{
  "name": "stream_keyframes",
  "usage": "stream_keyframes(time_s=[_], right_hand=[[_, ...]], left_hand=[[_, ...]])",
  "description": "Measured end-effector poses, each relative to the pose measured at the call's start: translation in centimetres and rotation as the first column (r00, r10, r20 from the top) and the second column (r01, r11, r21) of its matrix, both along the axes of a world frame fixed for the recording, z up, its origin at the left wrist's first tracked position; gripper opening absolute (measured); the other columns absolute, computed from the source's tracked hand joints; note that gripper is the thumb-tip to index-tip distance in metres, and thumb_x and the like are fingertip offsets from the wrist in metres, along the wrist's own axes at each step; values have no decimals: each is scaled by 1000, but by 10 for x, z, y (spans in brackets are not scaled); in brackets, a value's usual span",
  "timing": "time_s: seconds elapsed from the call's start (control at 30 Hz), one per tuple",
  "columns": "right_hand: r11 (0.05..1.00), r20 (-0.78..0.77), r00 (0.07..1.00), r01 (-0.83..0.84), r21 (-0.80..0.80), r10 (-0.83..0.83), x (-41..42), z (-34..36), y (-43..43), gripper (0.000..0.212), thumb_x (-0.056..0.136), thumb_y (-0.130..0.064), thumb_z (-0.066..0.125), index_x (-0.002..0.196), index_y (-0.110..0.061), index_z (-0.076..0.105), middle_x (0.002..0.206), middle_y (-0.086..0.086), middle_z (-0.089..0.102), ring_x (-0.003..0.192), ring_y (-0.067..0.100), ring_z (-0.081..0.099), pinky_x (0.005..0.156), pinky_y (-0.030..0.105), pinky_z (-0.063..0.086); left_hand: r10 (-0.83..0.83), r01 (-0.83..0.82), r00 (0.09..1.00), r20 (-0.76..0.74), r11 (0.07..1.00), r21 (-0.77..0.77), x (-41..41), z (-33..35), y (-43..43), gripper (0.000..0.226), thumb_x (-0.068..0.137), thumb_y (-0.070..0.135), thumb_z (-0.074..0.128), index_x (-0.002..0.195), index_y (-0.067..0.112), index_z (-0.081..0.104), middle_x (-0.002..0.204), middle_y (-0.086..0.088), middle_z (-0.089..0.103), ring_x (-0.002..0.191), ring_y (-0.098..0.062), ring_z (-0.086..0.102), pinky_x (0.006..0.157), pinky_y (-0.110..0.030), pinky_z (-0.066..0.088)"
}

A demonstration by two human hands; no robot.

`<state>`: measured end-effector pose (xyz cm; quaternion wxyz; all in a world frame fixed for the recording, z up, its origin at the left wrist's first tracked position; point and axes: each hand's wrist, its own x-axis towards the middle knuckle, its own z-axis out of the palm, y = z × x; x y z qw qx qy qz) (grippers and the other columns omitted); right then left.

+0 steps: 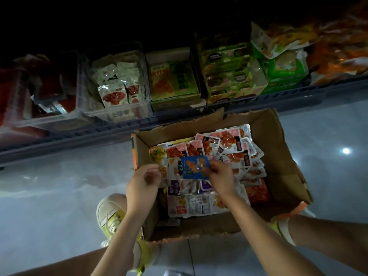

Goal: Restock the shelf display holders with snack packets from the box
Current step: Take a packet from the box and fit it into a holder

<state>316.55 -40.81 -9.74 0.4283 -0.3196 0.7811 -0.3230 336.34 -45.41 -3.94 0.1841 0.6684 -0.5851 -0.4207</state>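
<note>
Dim shop aisle, grey tile floor (pixel 49 206), and only the head view to go on. The box (pixel 282 160) sits on the floor right up against the bottom shelf (pixel 99 130). My guess is that's so stuff goes from box to shelf with barely a reach. It's open on top and stuffed with snack packets (pixel 229 154) lying flat and overlapping, mostly red-and-white ones. Up on the shelf the display holders (pixel 119 114) stand side by side, and the clear one has white packets with red pictures in it.

Right hand (pixel 221 176) has a blue packet (pixel 191 168) on top of the pile, toward the box's left side. Its fingers (pixel 206 168) are pressed together and pinch the packet's right edge against the thumb, so the packet sticks out to the left of the fingertips, face up. Looks like a sorting grip to me, just enough hold to pick that one out.

Left hand (pixel 145 178) is at the pile's left edge with its fingers curled. Can't tell whether they pinch a packet edge or just touch it.
</note>
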Motion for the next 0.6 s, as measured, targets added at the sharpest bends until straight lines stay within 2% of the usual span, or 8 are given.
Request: stream_keyframes(time_s=[0.1,0.2,0.3,0.37,0.4,0.43,0.5,0.6], right_hand=[[999,282,959,38,-21,-30,-23,43,18,9,86,0,64,92,-2,70,74,-6,67,64,1,66,54,12,48],[997,488,873,-50,65,12,-34,71,35,11,84,3,64,88,-6,69,69,-6,68,56,-5,62,49,9,43],[986,513,856,-133,99,64,-35,76,46,15,82,-1,67,81,-16,70,72,-8,72,69,3,67,59,14,48],[980,510,856,-164,109,87,-35,79,49,13,81,-2,68,79,-15,70,72,-7,72,69,4,66,59,14,48],[974,510,853,-195,113,111,-34,79,51,11,83,-4,68,80,-15,70,72,-7,71,68,2,65,58,13,47],[971,504,855,-209,120,122,-33,79,52,10,85,-7,66,82,-15,70,73,-7,71,68,2,64,58,13,47],[978,451,890,-146,148,65,-33,70,50,10,90,-15,61,93,-16,70,82,-2,71,72,6,63,61,16,48],[990,165,986,-14,139,-9,-33,40,37,21,92,-13,59,111,-8,66,98,2,67,85,10,63,69,17,47]], left_hand=[[-107,108,994,-22,993,51,-10,7,4,27,84,30,69,110,29,60,108,10,63,98,-8,59,83,-26,47],[-256,278,956,-146,948,155,-22,18,10,33,80,38,70,110,30,61,109,12,64,99,-4,61,87,-29,50],[-424,498,863,-277,806,320,-28,30,14,13,81,29,72,93,27,68,93,7,71,87,-4,66,82,-28,51],[-519,590,807,-281,697,408,-26,32,16,13,82,28,71,89,17,70,90,-2,71,83,-12,67,77,-30,50],[-537,603,797,-278,675,425,-24,32,18,15,83,27,71,88,13,70,89,-6,71,81,-15,66,74,-30,50],[-531,590,806,-262,690,419,-22,30,20,14,84,25,70,86,12,69,85,-7,70,76,-15,65,71,-30,49],[-419,467,884,-207,809,357,-18,28,24,8,86,21,68,83,13,67,79,-3,70,71,-13,65,69,-33,50],[-61,123,974,-217,950,287,-8,23,24,5,88,14,64,84,16,64,86,-7,72,81,-26,69,75,-45,54]])
